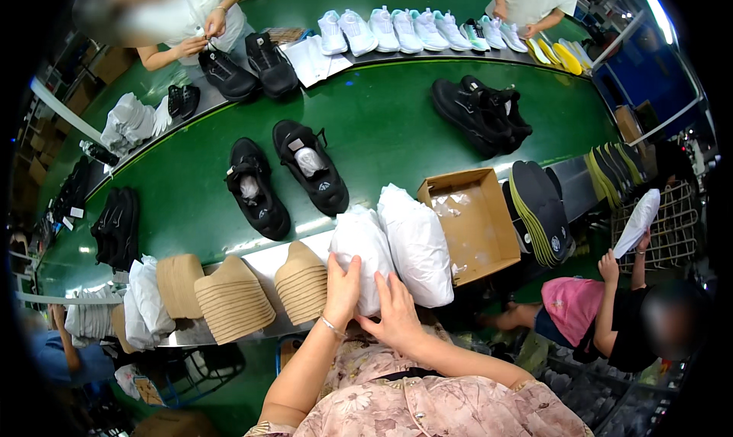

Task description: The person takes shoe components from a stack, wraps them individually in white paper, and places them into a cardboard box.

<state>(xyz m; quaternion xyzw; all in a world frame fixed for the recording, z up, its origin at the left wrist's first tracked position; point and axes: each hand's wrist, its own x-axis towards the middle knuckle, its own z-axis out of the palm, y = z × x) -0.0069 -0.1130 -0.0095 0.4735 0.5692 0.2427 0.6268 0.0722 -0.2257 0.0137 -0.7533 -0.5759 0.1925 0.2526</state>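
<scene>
In front of me, a crumpled white paper bundle (pixel 362 235) lies on the near metal ledge. My left hand (pixel 343 290) rests against its left side with the fingers stretched upward. The spread fingers of my right hand (pixel 397 311) touch its lower right side. A second white bundle (pixel 416 246) leans beside it on the right. Just left of my hands stands a stack of tan cardboard shoe inserts (pixel 300 288). Beyond, on the green belt, sit two black shoes, one (pixel 258 189) left of the other (pixel 311 166), each with white paper stuffed inside.
An open cardboard box (pixel 477 227) holds paper scraps; dark insoles (pixel 540 212) are stacked right of it. More tan inserts (pixel 233 299) stand left. Black shoes (pixel 481 116) lie farther along the belt. White sneakers (pixel 382 31) line the far ledge. Co-workers stand across and at right.
</scene>
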